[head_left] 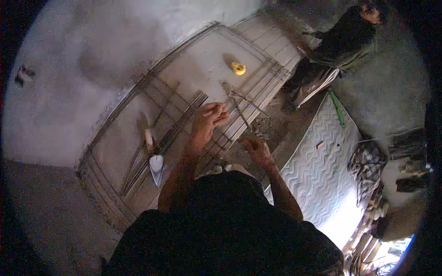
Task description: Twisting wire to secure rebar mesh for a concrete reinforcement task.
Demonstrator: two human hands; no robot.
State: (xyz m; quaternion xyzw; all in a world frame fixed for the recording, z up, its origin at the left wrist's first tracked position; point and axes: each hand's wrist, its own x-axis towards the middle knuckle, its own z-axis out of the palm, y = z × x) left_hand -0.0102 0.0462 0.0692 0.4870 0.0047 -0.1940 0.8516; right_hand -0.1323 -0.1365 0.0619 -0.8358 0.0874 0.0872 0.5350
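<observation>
My left hand [210, 122] is raised over a grid of thin metal rods [161, 108], its fingers bent and pressed together. Anything held in them is too small to make out. Lower and to the right, my right hand [258, 153] hangs apart from the left with its fingers curled in; what they grip, if anything, does not show. Just beyond my hands, long-handled pincers [240, 109] lie with their legs spread on the slab. A pointed trowel [156, 164] with a wooden handle rests left of my left forearm. Farther off sits a yellow tape measure [238, 68].
The rods lie across a pale slab [191, 55] beside a wall. Rubble [262, 127] covers the ground past my right hand. A white quilted sheet [317, 170] spreads at right, with a green strip [337, 109] on it. Another person [340, 46] is at the far right.
</observation>
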